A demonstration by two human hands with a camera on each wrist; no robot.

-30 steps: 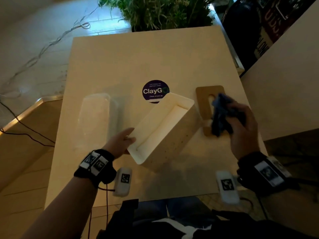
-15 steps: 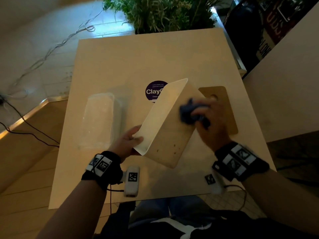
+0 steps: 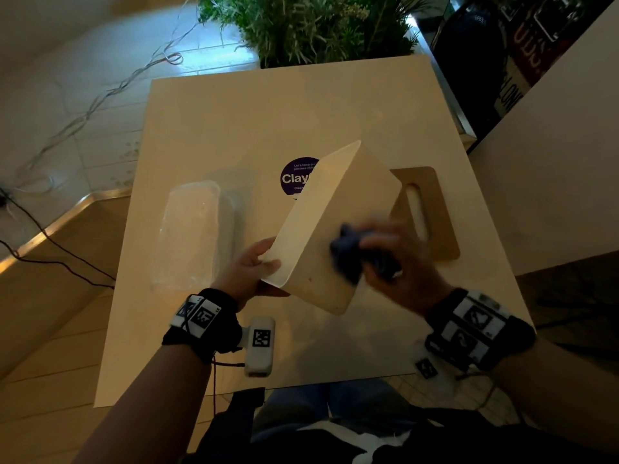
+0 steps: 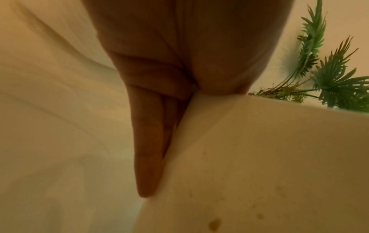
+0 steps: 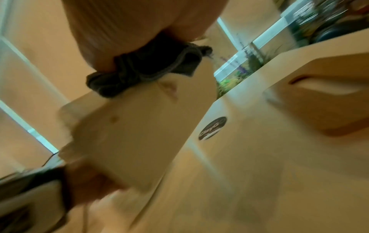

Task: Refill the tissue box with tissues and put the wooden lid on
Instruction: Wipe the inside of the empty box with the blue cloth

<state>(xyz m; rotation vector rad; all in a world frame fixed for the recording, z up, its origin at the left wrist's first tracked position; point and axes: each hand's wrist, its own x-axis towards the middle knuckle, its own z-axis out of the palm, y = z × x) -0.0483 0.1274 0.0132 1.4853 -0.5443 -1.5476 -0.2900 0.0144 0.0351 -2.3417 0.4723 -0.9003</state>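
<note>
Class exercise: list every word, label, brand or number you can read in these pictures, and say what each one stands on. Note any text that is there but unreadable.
"Clay": white letters on the round purple sticker on the table; the tilted tissue box hides the rest.
Small lines above and below it on the sticker: too small to read.
Lettering on the dark sign at upper right: cut off, unreadable.
Wrist-band tags: patterns only.

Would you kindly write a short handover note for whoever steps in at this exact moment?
Left hand: holds the tissue box by its near end, tipped on its side.
Right hand: grips a dark cloth against the box's outer wall, apparently wiping it.
Wrapped tissue pack: lies on the table, left of the box.
Wooden lid: flat on the table, right of the box.
Done: box open.
Left: finish wiping, load the tissues, fit the lid.
</note>
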